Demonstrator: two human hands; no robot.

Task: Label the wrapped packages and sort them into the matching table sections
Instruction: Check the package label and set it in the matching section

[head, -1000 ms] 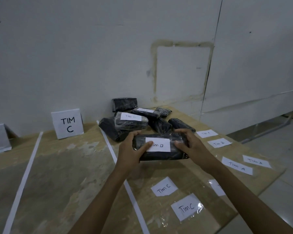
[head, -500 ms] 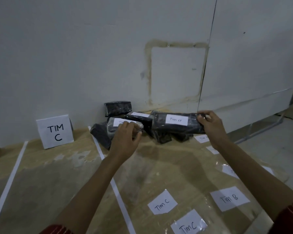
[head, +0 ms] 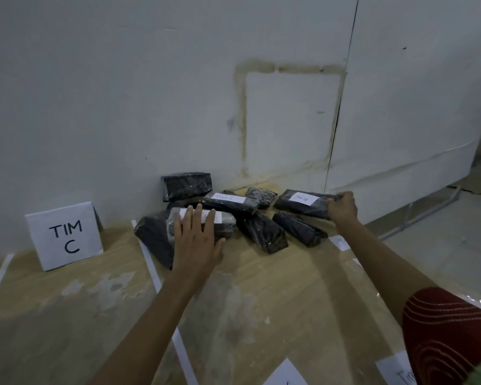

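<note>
A pile of black wrapped packages lies at the far side of the surface (head: 67,315), close to the white wall (head: 122,93) and just right of a white tape strip (head: 156,276) that runs from near to far.

The right hand (head: 342,208) reaches to the far right of the pile. Its fingers (head: 334,200) curl round the right end of the Tim B package (head: 303,202), which bears a white label on top. This package sits above a bare black package (head: 299,227). Whether it rests on that one or hangs just over it cannot be told.

The left hand (head: 197,240) lies flat on the front package (head: 229,225) at the near left of the pile. Its fingers are straight and spread, and they cover most of that package's white label, so the writing cannot be read.

Just behind it lies the Tim C package (head: 231,202), also labelled. An unlabelled package (head: 186,186) stands against the wall at the far left of the pile.

Left of the tape strip a white sign (head: 66,236) reading TIM C stands upright. Loose paper labels (head: 286,373) lie at the near edge, and a red sleeve (head: 444,329) shows at the near right.
</note>
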